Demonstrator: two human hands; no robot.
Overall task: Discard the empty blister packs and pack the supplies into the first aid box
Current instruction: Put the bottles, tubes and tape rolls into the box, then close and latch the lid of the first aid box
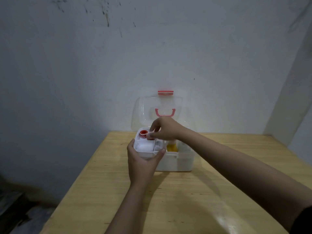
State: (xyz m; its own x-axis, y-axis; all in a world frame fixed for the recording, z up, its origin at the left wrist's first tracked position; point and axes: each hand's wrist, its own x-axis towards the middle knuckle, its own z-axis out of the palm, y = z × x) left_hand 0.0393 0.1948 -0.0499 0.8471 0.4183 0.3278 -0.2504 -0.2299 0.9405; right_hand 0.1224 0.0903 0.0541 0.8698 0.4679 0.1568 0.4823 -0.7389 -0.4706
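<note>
Against the far wall (pixel 84 65), grey-white and marked with dark streaks near the top, a light wooden table (pixel 219 174) is set, its surface taking up the near and right part of the view. At the table's far edge the first aid box (pixel 177 162) is seen, white-bodied, with its clear lid (pixel 145 107) stood upright against the wall; a pink handle (pixel 165 112) and a pink latch (pixel 165 92) are carried on the lid. Inside the box, toward its middle, something yellow (pixel 171 147) is visible; what it is cannot be told.

Over the box's left end a white inner tray (pixel 146 148) with compartments is held. It is gripped from the near side by the left hand (pixel 143 163), fingers curled under the tray and thumb laid on its near right rim. A red-capped round item (pixel 143 132) sits in the tray's far left compartment. Just right of it, the right hand (pixel 164 129) is reached in from the right, fingertips (pixel 152 133) pinched together on a small pale item (pixel 148 136); its identity is too blurred to tell.
</note>
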